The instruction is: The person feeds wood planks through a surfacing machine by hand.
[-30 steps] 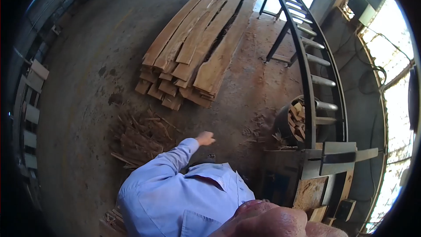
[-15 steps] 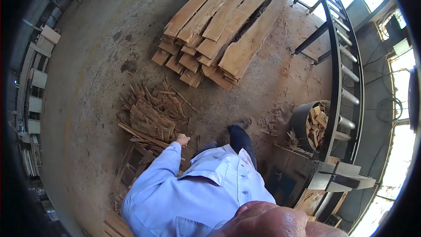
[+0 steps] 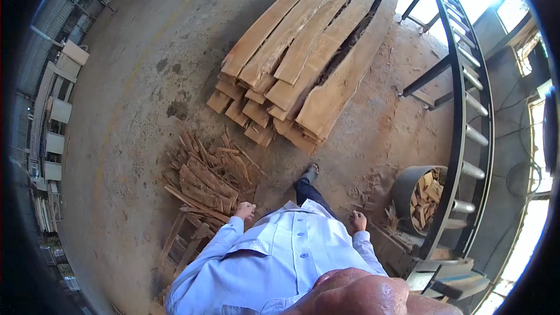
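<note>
My left hand (image 3: 245, 210) hangs beside my body with its fingers loosely curled and no object showing in them. Just left of it lies a heap of bark and splintered wood scraps (image 3: 207, 181); a visible gap between hand and heap is hard to judge. On the other side, my right hand (image 3: 358, 221) is low at my side, fingers curled in, with nothing seen in it. The grey round bin (image 3: 402, 192) of wood offcuts (image 3: 427, 198) is the nearest large thing to that hand. One shoe (image 3: 311, 172) is stretched forward on the floor.
A stack of long rough-sawn planks (image 3: 291, 76) lies ahead. To the right runs a black-framed roller conveyor (image 3: 461, 111). Boards and panels (image 3: 55, 134) line the far left. Chips and sawdust cover the concrete floor (image 3: 373, 134) between planks and conveyor.
My right hand has come into view at my right side. A foot has stepped forward, and the planks, scrap heap and bin sit lower in view.
</note>
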A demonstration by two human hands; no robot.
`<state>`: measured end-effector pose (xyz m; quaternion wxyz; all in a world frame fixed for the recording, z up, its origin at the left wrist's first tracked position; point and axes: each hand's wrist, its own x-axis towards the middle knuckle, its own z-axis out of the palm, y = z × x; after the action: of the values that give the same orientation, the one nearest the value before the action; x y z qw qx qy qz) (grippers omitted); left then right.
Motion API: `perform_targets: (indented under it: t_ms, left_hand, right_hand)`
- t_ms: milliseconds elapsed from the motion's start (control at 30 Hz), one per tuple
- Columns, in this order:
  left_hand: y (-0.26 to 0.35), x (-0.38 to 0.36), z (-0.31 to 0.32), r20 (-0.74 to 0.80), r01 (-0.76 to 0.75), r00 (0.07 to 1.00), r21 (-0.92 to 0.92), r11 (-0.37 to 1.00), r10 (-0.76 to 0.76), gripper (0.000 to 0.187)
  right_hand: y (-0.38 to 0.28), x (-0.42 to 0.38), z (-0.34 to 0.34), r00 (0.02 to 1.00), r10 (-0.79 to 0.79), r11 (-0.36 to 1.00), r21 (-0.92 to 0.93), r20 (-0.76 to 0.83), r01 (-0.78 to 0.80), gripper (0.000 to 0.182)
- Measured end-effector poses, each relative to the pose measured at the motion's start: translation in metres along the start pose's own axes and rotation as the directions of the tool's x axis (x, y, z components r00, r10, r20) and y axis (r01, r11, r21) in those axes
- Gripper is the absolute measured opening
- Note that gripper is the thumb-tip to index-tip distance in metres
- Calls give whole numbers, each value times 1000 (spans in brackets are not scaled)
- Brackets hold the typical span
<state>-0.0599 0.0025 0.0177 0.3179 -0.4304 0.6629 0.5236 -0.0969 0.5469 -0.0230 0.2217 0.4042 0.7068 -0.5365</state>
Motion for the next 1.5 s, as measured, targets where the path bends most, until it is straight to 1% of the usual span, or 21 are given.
perform_targets:
  t_ms: [133, 200, 267, 367, 533, 667, 733, 800, 833, 900, 967, 1033, 1067, 1100, 1133, 1167, 1200, 1267, 1367, 1433, 1500]
  left_hand:
    - [56, 10, -28, -38, 14, 999, 98, 995, -10, 29]
    - [74, 23, -36, -160, -34, 987, -96, 995, 19, 30]
    - [96, 30, -40, -205, -46, 978, -100, 994, 25, 30]
    - [121, 30, -39, -238, -186, 962, -215, 959, 133, 29]
    - [98, 72, -46, -160, -186, 976, -263, 947, 148, 28]
    - [107, 53, -55, -190, -60, 982, -198, 978, 22, 31]
    - [112, 51, -63, -207, -8, 977, -247, 969, -44, 31]
    - [123, 55, -71, -211, 35, 973, -279, 960, -97, 32]
    - [129, 60, -75, -224, 16, 969, -354, 935, -102, 32]
    - [140, 70, -85, -230, -4, 968, -422, 907, -103, 32]
    - [174, 86, -100, -204, -51, 977, -472, 880, -53, 30]
    - [194, 127, -113, -195, -161, 978, -506, 848, 70, 32]
    - [167, 185, -122, -279, -482, 853, -95, 871, 442, 29]
    - [226, 148, -124, -161, -124, 986, -561, 818, 39, 26]
    - [235, 168, -133, -113, -101, 992, -467, 879, 54, 32]
    - [256, 178, -136, -120, -108, 991, -465, 879, 58, 32]
    - [274, 186, -140, -132, -109, 990, -471, 875, 52, 33]
    - [302, 225, -147, -119, -117, 991, -489, 864, 67, 32]
    - [337, 277, -160, -100, -131, 991, -498, 857, 93, 26]
    - [322, 332, -158, -76, -146, 989, -495, 857, 125, 22]
    - [353, 388, -165, -250, -571, 797, -12, 821, 550, 24]
  right_hand:
    - [-88, 36, 36, 983, -180, 982, 61, 43, 177, 34]
    - [-116, 54, 49, 984, -153, 988, 7, 90, 153, 34]
    - [-135, 66, 59, 982, -154, 987, -28, 105, 158, 34]
    - [-146, 92, 58, 980, -156, 985, -57, 124, 164, 34]
    - [-161, 107, 51, 987, -114, 992, -37, 117, 119, 31]
    - [-147, 113, 39, 989, -8, 995, 95, 149, -7, 32]
    - [-104, 139, 21, 979, -35, 999, -17, 202, 39, 30]
    - [-68, 152, 13, 872, -377, 875, -188, 312, 446, 32]
    - [-81, 138, 18, 872, -375, 875, -189, 315, 445, 32]
    - [-113, 97, 23, 997, 3, 996, -94, 78, 5, 31]
    - [-80, 112, 15, 852, -466, 680, -520, 238, 517, 34]
    - [-102, 90, 32, 936, -324, 899, -264, 138, 350, 34]
    - [-50, 126, 26, 760, -625, 475, -684, 182, 554, 32]
    - [-91, 99, 37, 879, -461, 712, -538, 126, 451, 32]
    - [-126, 69, 48, 952, -277, 886, -351, 127, 305, 32]
    - [-140, 68, 59, 991, -134, 846, -523, -21, 103, 29]
    - [-164, 56, 70, 998, 65, 957, -282, -22, -69, 27]
    - [-247, 16, 101, 996, 58, 957, -280, -67, -74, 30]
    - [-221, 69, 122, 983, 178, 983, -41, -34, -180, 32]
    - [-243, 78, 133, 991, 136, 986, -96, -15, -137, 31]
    - [-256, 82, 139, 996, 78, 978, -198, 52, -66, 31]
